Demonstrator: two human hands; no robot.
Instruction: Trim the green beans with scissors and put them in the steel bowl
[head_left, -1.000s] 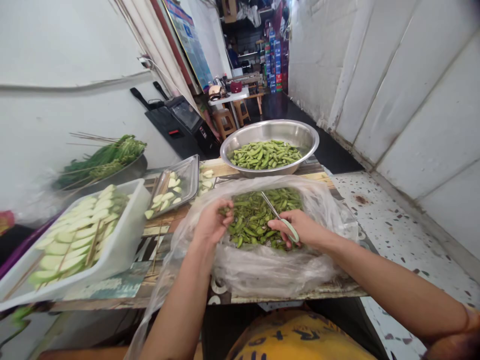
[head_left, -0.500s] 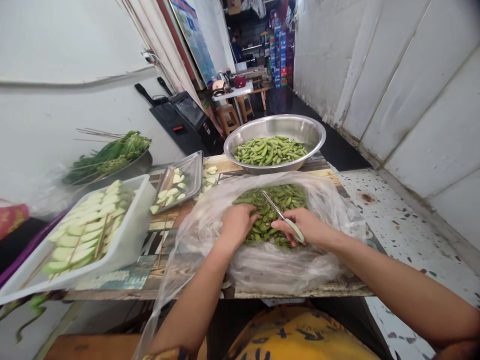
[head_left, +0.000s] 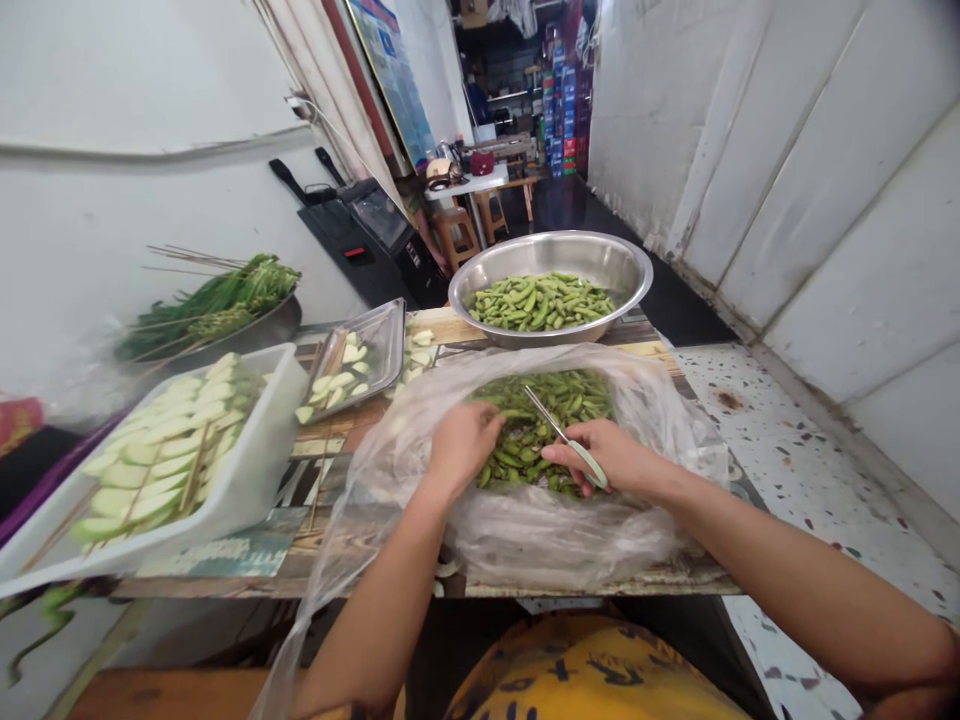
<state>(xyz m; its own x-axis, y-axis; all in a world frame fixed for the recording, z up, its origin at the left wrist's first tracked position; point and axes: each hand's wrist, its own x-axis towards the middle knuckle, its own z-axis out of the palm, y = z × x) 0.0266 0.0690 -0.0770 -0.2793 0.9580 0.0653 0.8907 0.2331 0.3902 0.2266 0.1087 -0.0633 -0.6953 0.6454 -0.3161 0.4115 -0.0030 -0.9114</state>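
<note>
A pair of scissors (head_left: 546, 413) with slim metal blades and a pale green handle is in my right hand (head_left: 611, 455), its blades pointing up and to the left over the green edamame pods (head_left: 574, 400). The pods lie heaped in a clear plastic bag (head_left: 540, 530) spread open on the table. At the left side of this heap, my left hand (head_left: 466, 440) has its fingers curled inward at the pods. Whatever they pinch is hidden. Just behind the bag stands a wide steel basin (head_left: 637, 275) holding more edamame pods (head_left: 540, 300).
To the left, a white plastic tub (head_left: 277, 420) holds sliced pale green vegetable on skewers (head_left: 161, 460). Beyond it are a steel tray (head_left: 394, 345) with cut pieces and a bowl of leafy greens (head_left: 217, 305). The patterned table (head_left: 300, 545) ends close to my body.
My left hand has shifted slightly left and up, away from the middle of the heap. The scissors in my right hand have stayed nearly in place. The view has moved slightly.
</note>
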